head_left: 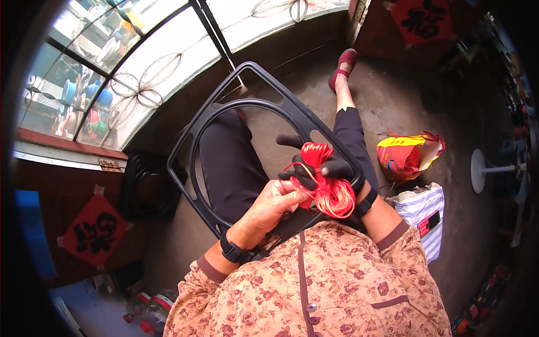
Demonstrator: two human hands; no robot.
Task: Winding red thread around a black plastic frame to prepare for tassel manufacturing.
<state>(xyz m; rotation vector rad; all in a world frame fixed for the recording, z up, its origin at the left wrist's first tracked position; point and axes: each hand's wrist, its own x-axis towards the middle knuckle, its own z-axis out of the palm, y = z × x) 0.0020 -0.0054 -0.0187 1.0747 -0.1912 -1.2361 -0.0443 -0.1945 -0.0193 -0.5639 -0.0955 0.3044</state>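
A bundle of red cord point(335, 199), looped and tied round its middle, is in my right hand point(337, 167), which wears a black glove with the fingers curled round the cord. My bare left hand point(273, 203) meets it from the left, thumb and fingertips pinched on strands of the same cord. Below the hands a black frame point(252, 103) rests across my lap, with a rounded opening inside its angular rim. Part of its near side is hidden behind my wrists and the floral shirt. Each wrist carries a black strap.
To the right on the floor stand a red and yellow bag point(407, 156) and a striped bag point(433, 247) with a dark phone-like device point(429, 222) on it. Farther right is a white round base point(478, 171). More black frames point(147, 188) lean at the left; plastic bottles point(157, 310) lie lower left.
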